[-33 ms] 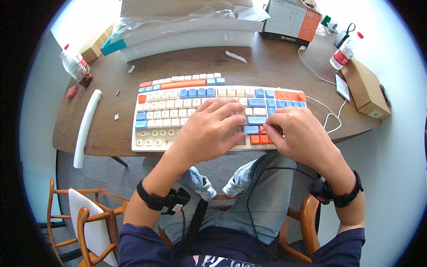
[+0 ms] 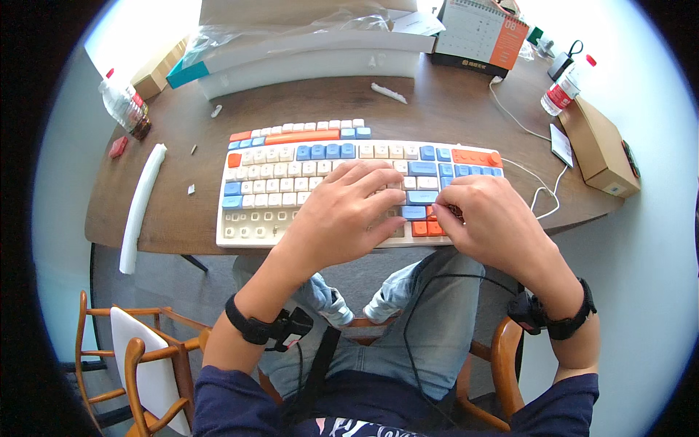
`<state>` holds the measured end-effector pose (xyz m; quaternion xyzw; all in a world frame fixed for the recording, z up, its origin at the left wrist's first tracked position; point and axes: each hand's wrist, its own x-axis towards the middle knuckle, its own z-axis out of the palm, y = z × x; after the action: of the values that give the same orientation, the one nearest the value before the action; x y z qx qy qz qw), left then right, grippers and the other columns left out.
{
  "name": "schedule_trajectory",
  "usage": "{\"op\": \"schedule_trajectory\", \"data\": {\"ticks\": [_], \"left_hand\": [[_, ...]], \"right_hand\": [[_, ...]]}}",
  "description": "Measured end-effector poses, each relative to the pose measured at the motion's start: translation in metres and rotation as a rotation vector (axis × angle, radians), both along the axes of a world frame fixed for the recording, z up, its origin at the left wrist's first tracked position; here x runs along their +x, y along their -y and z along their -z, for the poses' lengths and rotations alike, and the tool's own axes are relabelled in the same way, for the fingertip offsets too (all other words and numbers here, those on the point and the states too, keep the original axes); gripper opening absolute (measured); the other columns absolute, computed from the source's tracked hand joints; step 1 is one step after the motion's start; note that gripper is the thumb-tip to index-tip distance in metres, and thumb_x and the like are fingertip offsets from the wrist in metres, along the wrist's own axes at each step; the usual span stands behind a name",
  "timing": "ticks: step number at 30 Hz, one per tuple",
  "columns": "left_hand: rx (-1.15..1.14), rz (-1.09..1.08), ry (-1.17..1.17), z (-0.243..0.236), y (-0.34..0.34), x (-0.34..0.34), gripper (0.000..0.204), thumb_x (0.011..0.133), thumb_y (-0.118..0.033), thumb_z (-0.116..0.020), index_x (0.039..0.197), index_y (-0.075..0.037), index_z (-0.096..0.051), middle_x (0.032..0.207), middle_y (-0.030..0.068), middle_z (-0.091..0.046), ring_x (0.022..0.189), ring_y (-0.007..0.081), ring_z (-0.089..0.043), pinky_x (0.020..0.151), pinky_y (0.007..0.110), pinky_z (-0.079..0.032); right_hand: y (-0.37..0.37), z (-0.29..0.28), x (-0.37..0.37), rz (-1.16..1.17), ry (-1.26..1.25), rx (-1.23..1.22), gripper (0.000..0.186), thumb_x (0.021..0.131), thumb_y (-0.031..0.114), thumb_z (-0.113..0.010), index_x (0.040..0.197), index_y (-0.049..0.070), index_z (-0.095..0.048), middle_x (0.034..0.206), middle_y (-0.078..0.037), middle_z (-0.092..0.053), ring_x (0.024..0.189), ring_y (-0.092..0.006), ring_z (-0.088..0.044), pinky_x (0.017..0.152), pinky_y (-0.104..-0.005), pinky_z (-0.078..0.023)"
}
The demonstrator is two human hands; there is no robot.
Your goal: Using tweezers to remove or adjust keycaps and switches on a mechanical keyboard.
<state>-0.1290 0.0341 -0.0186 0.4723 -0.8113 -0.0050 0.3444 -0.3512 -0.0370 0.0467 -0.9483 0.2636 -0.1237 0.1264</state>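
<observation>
A white mechanical keyboard (image 2: 291, 193) with cream, blue and orange keycaps lies in front of me. Bare switch sockets (image 2: 251, 224) show along its lower left rows. My left hand (image 2: 349, 204) rests over the middle of it, fingers stretched and slightly apart, holding nothing I can see. Over the lower right part, beside the orange keycaps (image 2: 428, 227), my right hand (image 2: 489, 215) has thumb and fingertips brought together; what they hold, if anything, is hidden. Behind the keyboard sits a group of loose keycaps (image 2: 302, 135) in rows, including a long orange bar.
At the back stands an open box (image 2: 306, 73) with clear plastic. A foam strip (image 2: 142, 207) lies left, near bottles (image 2: 124, 109). On the right are a desk calendar (image 2: 477, 36), a bottle (image 2: 566, 87), a cardboard box (image 2: 601, 146) and a white cable (image 2: 542, 189).
</observation>
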Motion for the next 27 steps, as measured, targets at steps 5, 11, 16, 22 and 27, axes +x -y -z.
{"op": "schedule_trajectory", "data": {"ticks": [5,11,16,22,27], "left_hand": [[-0.077,0.006,0.024,0.004,0.000,-0.002,0.030,0.081,-0.020,-0.080,0.106,-0.008,-0.069,0.120,0.0098,-0.067,0.117,0.0304,-0.062,0.101,0.043,-0.048],[-0.089,0.047,-0.008,0.005,0.003,-0.002,0.028,0.082,-0.021,-0.079,0.105,-0.007,-0.069,0.118,0.0096,-0.068,0.116,0.0303,-0.062,0.101,0.044,-0.048],[-0.095,0.030,0.000,0.008,0.002,-0.001,0.027,0.084,-0.021,-0.077,0.105,-0.006,-0.069,0.118,0.0098,-0.067,0.118,0.0299,-0.061,0.103,0.044,-0.047],[-0.104,0.019,0.033,0.009,0.001,-0.002,0.026,0.085,-0.023,-0.076,0.105,-0.007,-0.069,0.118,0.0096,-0.067,0.119,0.0284,-0.061,0.104,0.043,-0.046],[-0.101,0.023,0.050,0.008,0.003,-0.004,0.024,0.086,-0.023,-0.075,0.104,-0.008,-0.070,0.117,0.0087,-0.068,0.118,0.0274,-0.061,0.103,0.043,-0.047]], "right_hand": [[-0.004,-0.003,0.016,0.011,-0.157,-0.108,0.018,0.084,0.011,-0.065,0.074,-0.003,-0.068,0.077,-0.022,-0.068,0.078,-0.0366,-0.070,0.074,-0.0451,-0.056],[-0.013,0.000,0.023,-0.039,-0.313,-0.306,0.010,0.080,0.007,-0.066,0.074,0.000,-0.071,0.077,-0.018,-0.070,0.076,-0.0307,-0.072,0.073,-0.0413,-0.058],[-0.005,0.004,0.004,0.070,-0.092,-0.061,0.014,0.086,0.010,-0.067,0.079,-0.001,-0.072,0.075,-0.019,-0.069,0.072,-0.0325,-0.072,0.069,-0.0417,-0.056],[-0.007,0.028,-0.011,0.192,0.135,0.121,0.016,0.091,0.013,-0.070,0.088,-0.002,-0.074,0.075,-0.020,-0.069,0.065,-0.0305,-0.069,0.063,-0.0382,-0.053],[-0.006,0.038,-0.015,0.235,0.326,0.237,0.014,0.091,0.011,-0.072,0.088,-0.003,-0.073,0.071,-0.015,-0.069,0.059,-0.0255,-0.066,0.060,-0.0332,-0.052]]}}
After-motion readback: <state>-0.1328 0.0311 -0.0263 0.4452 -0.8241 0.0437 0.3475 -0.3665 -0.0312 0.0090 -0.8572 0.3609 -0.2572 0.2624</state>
